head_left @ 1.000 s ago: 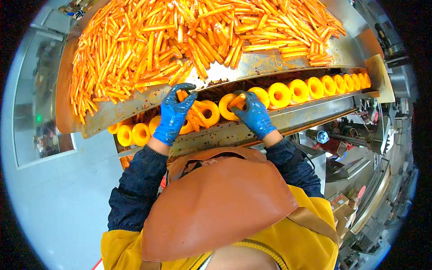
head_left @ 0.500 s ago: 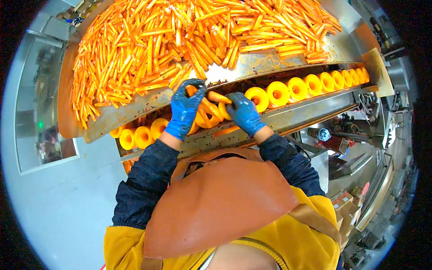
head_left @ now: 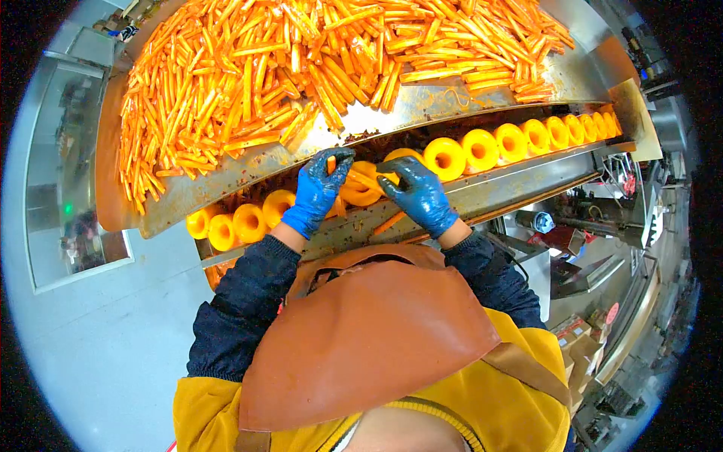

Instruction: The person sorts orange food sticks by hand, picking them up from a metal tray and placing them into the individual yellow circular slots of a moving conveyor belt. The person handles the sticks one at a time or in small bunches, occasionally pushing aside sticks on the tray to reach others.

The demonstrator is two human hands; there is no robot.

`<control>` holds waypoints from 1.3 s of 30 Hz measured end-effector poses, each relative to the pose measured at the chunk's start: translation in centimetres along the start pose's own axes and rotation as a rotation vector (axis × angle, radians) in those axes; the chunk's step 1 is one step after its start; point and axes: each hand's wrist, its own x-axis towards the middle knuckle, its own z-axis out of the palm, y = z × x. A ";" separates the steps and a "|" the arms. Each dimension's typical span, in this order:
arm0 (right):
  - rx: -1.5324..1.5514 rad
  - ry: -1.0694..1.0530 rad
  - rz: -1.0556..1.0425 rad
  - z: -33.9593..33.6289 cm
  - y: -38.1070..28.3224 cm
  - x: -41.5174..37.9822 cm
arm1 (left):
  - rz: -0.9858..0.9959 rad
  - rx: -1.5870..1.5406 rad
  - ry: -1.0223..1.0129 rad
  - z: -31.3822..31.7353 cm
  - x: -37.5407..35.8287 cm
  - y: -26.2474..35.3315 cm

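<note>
The gloved left hand [head_left: 316, 196] closes around orange sticks [head_left: 364, 179] that reach over a yellow funnel [head_left: 360, 199] between the hands, while whether the right hand [head_left: 423, 200], curled beside them, grips any cannot be told

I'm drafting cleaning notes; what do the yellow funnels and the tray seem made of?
Yellow funnels: probably molded plastic, glossy, with uniform color and rounded rims. Tray: metal, likely stainless steel, smeared but shiny; its silvery bare patch throws bright glare.

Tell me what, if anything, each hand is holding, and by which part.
The left hand holds orange sticks by one end. Whether the right hand holds anything cannot be told.
</note>
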 end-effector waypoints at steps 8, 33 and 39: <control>-0.244 -0.085 0.078 0.8 1.1 0.0 | -0.281 -0.283 0.121 -1.8 0.4 3.6; -0.160 -0.777 -0.080 7.6 9.6 -7.7 | -0.385 -0.478 0.002 -7.0 -3.9 0.7; 0.004 -0.548 0.072 -1.0 -1.1 -2.4 | -0.384 -0.339 0.225 -11.4 -4.7 -0.6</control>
